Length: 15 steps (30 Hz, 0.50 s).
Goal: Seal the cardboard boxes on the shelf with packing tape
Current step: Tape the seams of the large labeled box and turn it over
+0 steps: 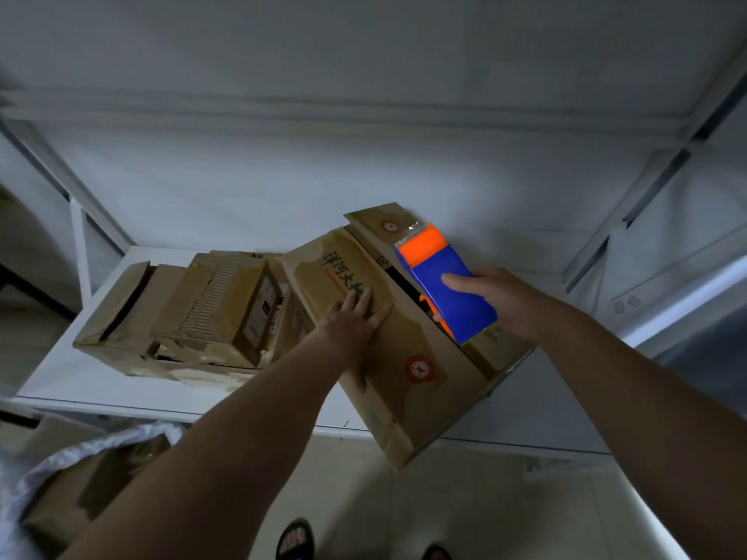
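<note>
Cardboard box [408, 349] on shelf [101, 381]: black Chinese characters, red round logos. Left hand [351, 321] flat on flap, fingers straight. Right hand [499, 301] gripping blue-orange tape dispenser [444, 282].

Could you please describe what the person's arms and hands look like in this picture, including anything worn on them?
Both forearms are bare up to the frame's edge; no sleeves show. The left hand and the right hand wear no gloves, and no rings, watch or wristband can be seen, though the dim light hides fine detail. Each arm enters from the bottom of the picture.
</note>
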Tool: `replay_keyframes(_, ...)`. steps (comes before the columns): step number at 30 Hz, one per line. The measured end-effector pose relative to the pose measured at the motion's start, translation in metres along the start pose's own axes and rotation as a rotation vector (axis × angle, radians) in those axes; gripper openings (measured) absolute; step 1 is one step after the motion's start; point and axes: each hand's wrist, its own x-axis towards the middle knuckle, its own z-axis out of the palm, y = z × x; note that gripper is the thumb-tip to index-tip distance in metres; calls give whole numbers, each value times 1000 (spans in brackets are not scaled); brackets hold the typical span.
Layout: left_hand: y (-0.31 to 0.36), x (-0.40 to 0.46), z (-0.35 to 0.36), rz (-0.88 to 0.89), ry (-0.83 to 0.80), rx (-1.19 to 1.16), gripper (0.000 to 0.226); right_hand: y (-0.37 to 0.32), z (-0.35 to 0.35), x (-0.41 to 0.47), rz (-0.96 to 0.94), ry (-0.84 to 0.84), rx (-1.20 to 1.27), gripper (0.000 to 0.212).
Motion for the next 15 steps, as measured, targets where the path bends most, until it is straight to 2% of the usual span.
replay_keyframes(6, 19, 0, -5, -12, -27, 78, 140, -3, -4, 2, -11, -18, -31, 36)
replay_keyframes(10, 65, -14, -7, -35, 42, 56, 129, -4, -3, 4, -9, -57, -27, 38)
replay_keyframes(13, 109, -22, -11, -38, 22, 62, 111, -4, -2, 4, 12, -80, -57, 41)
replay_keyframes(15, 120, -27, -23, -34, 32, 25, 111, -5, -4, 3, 30, -108, -95, 39)
